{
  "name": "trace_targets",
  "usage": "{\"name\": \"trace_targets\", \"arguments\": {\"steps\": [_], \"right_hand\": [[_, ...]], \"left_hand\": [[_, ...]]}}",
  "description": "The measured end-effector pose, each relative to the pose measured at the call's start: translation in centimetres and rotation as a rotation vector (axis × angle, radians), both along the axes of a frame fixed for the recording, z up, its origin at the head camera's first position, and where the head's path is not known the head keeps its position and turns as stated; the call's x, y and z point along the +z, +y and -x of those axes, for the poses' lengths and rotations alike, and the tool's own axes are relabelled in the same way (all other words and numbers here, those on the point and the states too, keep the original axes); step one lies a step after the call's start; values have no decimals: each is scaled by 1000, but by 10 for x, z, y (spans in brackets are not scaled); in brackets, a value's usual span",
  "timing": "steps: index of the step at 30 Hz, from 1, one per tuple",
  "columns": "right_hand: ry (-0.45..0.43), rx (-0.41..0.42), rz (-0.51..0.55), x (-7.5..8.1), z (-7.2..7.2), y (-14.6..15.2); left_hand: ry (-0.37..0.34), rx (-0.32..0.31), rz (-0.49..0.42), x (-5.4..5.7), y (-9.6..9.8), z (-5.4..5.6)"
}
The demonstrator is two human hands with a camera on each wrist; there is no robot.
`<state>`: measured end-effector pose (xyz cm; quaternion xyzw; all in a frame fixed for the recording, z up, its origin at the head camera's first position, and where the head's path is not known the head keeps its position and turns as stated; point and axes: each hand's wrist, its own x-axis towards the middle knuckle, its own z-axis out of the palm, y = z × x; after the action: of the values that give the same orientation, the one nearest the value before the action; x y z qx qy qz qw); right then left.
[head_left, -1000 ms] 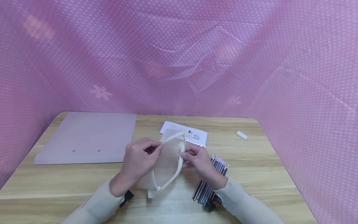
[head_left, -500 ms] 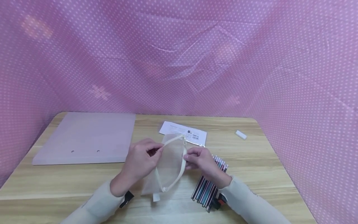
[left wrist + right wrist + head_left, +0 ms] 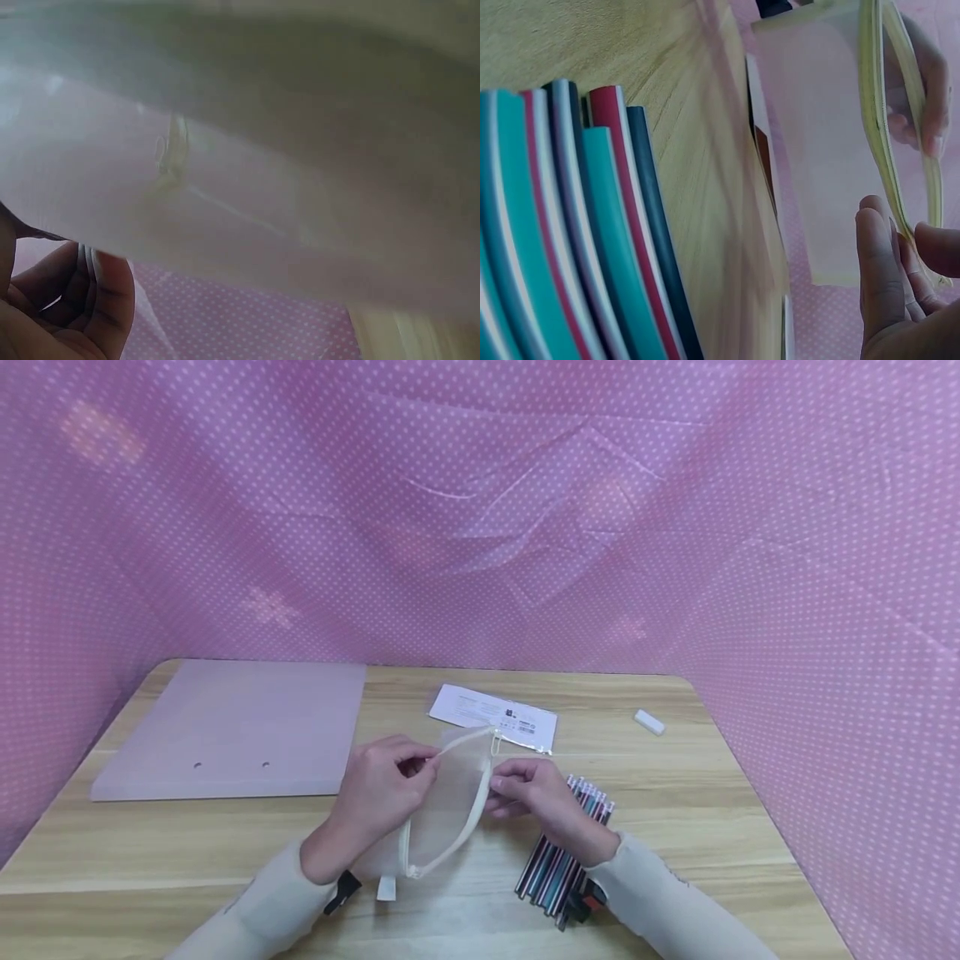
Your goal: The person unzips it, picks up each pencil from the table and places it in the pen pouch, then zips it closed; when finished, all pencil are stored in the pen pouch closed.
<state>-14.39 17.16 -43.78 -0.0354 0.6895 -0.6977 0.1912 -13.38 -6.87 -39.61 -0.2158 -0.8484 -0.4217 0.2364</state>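
Note:
A translucent zip pouch [image 3: 448, 802] with a cream zipper hangs over the table, its mouth spread apart. With thumb and fingers, my left hand [image 3: 382, 781] pinches one edge of the mouth. The zipper edge opposite is between the thumb and fingers of my right hand [image 3: 536, 789], also seen in the right wrist view, where the pouch [image 3: 821, 142] shows side-on. In the left wrist view the pouch wall [image 3: 247, 195] fills most of the picture. Beneath my right wrist lies a bundle of shiny striped pencils [image 3: 553, 872], partly hidden by the forearm.
Behind the pouch is a flat white printed packet [image 3: 487, 710]. A small white block [image 3: 648, 722] lies at the back right. A large pale board [image 3: 247, 727] with two holes covers the back left of the wooden table [image 3: 697, 843]. Pink dotted cloth [image 3: 480, 527] surrounds the table.
The pouch swung right, then its lower end swung back left. My right hand shifted slightly right along with the zipper edge. Pencils, packet and board stay put.

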Motion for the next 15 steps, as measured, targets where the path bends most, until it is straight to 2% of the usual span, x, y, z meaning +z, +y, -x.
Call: {"name": "trace_targets", "arguments": {"steps": [9,12,15], "right_hand": [[49,34,2,4,1,6],[75,53,-39,5,3,11],[119,99,-135,4,6,20]], "left_hand": [[-4,13,-10,-1,-1,2],[-11,16,-11,-2,-1,2],[-9,19,-8,-2,-1,2]]}}
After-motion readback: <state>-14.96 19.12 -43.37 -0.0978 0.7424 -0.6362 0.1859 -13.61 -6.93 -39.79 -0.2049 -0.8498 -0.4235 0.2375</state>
